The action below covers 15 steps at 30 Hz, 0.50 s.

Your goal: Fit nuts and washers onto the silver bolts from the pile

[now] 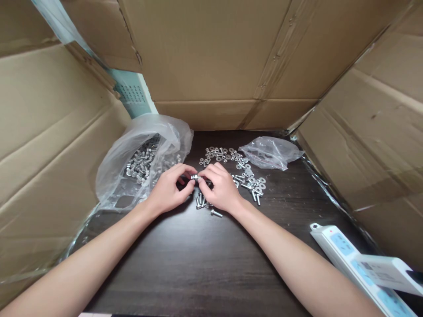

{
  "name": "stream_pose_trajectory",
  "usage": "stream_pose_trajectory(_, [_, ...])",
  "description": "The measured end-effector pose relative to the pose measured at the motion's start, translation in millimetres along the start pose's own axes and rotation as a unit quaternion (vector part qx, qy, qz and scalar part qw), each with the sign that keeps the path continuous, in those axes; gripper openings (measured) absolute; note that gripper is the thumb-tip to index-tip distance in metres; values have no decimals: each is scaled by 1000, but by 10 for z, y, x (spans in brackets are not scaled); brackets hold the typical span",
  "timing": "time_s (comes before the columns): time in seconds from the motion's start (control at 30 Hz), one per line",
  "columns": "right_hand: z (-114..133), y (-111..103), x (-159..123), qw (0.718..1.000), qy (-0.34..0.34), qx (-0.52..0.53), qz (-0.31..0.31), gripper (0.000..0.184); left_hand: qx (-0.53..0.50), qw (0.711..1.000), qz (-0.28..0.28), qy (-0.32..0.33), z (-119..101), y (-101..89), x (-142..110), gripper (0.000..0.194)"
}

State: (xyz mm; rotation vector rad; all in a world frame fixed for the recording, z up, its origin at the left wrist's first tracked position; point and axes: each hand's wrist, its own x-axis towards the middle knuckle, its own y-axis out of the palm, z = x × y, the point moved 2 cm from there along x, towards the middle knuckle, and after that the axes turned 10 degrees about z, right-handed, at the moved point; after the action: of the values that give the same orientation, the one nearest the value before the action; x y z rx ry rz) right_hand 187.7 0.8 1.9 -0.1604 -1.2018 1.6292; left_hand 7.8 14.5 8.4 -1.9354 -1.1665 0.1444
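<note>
Between the fingertips of both hands a small silver bolt (195,177) lies roughly level, with what looks like a nut or washer on it. My left hand (172,187) pinches its left end with thumb and index finger. On its other end, my right hand (220,185) closes thumb and fingers. Several loose bolts (199,200) lie just below my hands, and a single bolt (216,213) rests nearer to me. Behind and right of my right hand spread washers (261,180), nuts and more bolts (254,194), partly hidden by that hand.
An open clear plastic bag (114,167) holding many bolts (143,160) stands at the left. A crumpled clear bag (272,152) lies at the back right. Cardboard walls (214,53) enclose the dark table (185,264). A white power strip (343,246) with a plugged-in adapter (390,270) sits front right.
</note>
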Motion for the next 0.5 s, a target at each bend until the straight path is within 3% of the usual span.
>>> stream_pose_trajectory(0.5, [6,-5,4,1000,9,0,5,17,2,1000,3,-4,5,-6,2,18])
